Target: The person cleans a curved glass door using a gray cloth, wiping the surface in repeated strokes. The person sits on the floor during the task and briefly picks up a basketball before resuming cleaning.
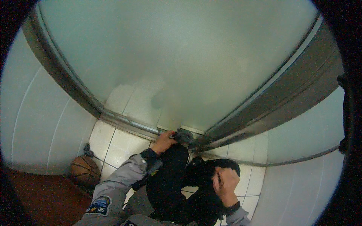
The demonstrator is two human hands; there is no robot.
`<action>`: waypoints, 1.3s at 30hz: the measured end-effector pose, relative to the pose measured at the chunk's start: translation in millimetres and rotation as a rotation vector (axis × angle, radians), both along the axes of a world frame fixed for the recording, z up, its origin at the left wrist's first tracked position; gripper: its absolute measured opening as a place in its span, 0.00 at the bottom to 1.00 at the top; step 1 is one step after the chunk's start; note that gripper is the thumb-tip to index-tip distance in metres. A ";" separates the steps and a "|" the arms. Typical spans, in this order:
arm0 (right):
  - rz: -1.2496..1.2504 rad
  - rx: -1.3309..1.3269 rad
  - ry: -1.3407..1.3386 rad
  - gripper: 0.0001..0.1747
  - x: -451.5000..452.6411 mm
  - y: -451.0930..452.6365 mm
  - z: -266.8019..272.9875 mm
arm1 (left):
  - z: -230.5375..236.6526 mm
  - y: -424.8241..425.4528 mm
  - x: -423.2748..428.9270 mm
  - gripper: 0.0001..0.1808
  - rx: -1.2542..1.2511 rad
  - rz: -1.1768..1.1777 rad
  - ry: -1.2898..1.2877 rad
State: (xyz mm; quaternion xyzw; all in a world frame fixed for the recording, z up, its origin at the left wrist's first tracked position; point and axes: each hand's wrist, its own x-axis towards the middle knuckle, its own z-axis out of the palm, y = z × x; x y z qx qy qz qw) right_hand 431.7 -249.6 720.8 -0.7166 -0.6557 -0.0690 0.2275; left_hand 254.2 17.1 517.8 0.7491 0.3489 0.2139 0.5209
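Observation:
My left hand (165, 143) reaches down to the foot of a frosted glass door (181, 70). Its fingers are closed on a dark grey, cloth-like wad (184, 136), pressed close to the bottom rail (130, 124) near the door's right-hand corner. The fingertips are partly hidden and the wad is blurred. My right hand (227, 180) rests on my bent right knee, with its fingers curled in and nothing plainly visible in them. Both knees, in black trousers (167, 175), are drawn up just before the door.
A basketball (84, 170) lies at the left by the pale wall panel (42, 118), with a small dark object (88, 149) behind it. A brown surface (42, 197) fills the lower left. White floor tiles (120, 147) lie below. A metal post (271, 104) rises on the right.

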 end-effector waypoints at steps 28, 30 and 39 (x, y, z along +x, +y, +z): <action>0.176 -0.080 0.011 0.12 51.6 40.8 -10.4 | -62.2 216.9 -257.9 0.12 -0.195 1.143 -0.385; 0.203 -0.065 -0.038 0.13 57.0 45.4 -11.7 | -51.0 233.8 -274.5 0.13 -0.086 1.221 -0.517; 0.159 -0.132 0.041 0.14 76.7 4.4 -22.5 | -17.6 101.4 -221.5 0.16 -0.144 1.011 -0.602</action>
